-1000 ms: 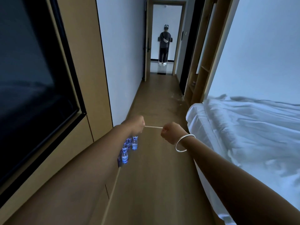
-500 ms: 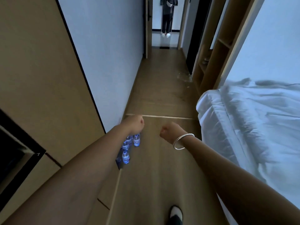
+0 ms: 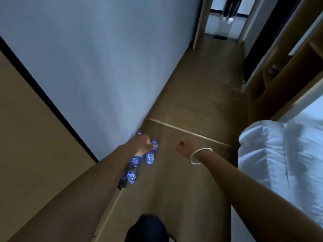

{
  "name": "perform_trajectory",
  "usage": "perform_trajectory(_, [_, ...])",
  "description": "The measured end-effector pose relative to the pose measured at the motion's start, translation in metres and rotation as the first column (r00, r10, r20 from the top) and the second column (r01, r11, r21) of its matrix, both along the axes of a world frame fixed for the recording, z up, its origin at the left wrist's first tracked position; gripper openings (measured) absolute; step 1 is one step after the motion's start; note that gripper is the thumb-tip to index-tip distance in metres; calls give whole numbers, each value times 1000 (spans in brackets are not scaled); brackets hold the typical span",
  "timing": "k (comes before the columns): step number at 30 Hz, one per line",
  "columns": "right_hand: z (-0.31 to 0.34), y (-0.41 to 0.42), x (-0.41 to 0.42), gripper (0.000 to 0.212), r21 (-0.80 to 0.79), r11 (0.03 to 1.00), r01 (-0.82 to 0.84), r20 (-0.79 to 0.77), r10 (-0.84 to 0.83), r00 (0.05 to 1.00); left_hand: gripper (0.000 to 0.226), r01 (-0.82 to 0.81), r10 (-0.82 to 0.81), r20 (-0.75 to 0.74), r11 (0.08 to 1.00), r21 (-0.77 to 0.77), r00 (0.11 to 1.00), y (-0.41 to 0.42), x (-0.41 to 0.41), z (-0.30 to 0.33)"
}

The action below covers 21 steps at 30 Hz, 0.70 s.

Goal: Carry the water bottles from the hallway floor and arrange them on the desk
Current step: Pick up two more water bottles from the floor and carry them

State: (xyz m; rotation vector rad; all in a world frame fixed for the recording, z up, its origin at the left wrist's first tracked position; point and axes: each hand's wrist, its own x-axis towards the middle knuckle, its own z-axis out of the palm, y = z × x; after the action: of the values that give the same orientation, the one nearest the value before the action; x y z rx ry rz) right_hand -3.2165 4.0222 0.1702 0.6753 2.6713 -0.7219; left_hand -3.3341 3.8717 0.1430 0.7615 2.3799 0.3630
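Several small water bottles point(image 3: 150, 157) with blue caps stand upright in a cluster on the wooden hallway floor, against the foot of the left wall. My left hand point(image 3: 142, 145) is a fist stretched out over the cluster and covers part of it; it holds nothing. My right hand point(image 3: 181, 146), also a curled fist with a silver bangle on the wrist, hangs to the right of the bottles over bare floor and holds nothing. The desk is not in view.
A white wall point(image 3: 97, 63) and a tan panel run along the left. A bed with white sheets point(image 3: 279, 154) fills the right. Wooden shelving point(image 3: 288, 70) stands beyond it. A person's legs show in the far doorway point(image 3: 227, 13). My knee point(image 3: 148, 227) is at the bottom.
My view has tilted down and moved closer to the bottles, which now look larger. Both fists stay raised in front; the left one now overlaps the bottle cluster.
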Motion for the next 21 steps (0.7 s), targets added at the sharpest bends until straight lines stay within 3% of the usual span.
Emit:
perform_trajectory(6, [-39, 52, -88, 29, -32, 997, -75, 66, 77, 995, 27, -137, 138, 99, 990, -20, 986, 45, -76, -44])
perform_trajectory(10, [-76, 84, -158, 17, -66, 993, -96, 123, 103, 987, 25, -172, 181, 165, 983, -70, 970, 78, -135, -87])
perform_trajectory(15, [-137, 124, -234, 18, -203, 978, -39, 257, 92, 962, 28, -267, 292, 275, 955, -125, 916, 106, -192, -146])
perform_trajectory(21, [-258, 149, -292, 1, -300, 954, 21, 406, 108, 907, 48, -380, 469, 357, 877, -293, 808, 114, -199, -276])
